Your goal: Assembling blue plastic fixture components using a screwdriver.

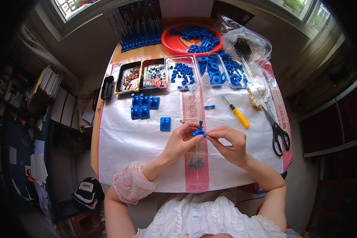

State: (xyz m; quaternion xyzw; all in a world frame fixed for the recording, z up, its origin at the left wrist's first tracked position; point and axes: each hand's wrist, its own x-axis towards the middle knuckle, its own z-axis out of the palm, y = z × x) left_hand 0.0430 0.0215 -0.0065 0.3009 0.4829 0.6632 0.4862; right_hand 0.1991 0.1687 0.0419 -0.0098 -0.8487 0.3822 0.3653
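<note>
Over the middle of the table, my left hand (181, 139) is closed on a small blue plastic part (200, 130) with an upright stem. My right hand (231, 143) pinches a tiny thin brass-coloured pin (205, 135) against that part's right side; its exact shape is too small to tell. Just beyond my hands lie a loose blue lever-like piece (209, 106) and a small metal bit (181, 121). A single blue block (165, 123) sits left of my left hand, with a group of similar blue blocks (141, 106) farther off.
Behind stand a tray of brass-coloured pins (117, 92), a tray of small hardware (152, 88) and clear boxes of blue parts (181, 88). Right lie a yellow-handled screwdriver (240, 118) and black-handled scissors (280, 139). A red basin (168, 47) and plastic bag (261, 41) are farther back.
</note>
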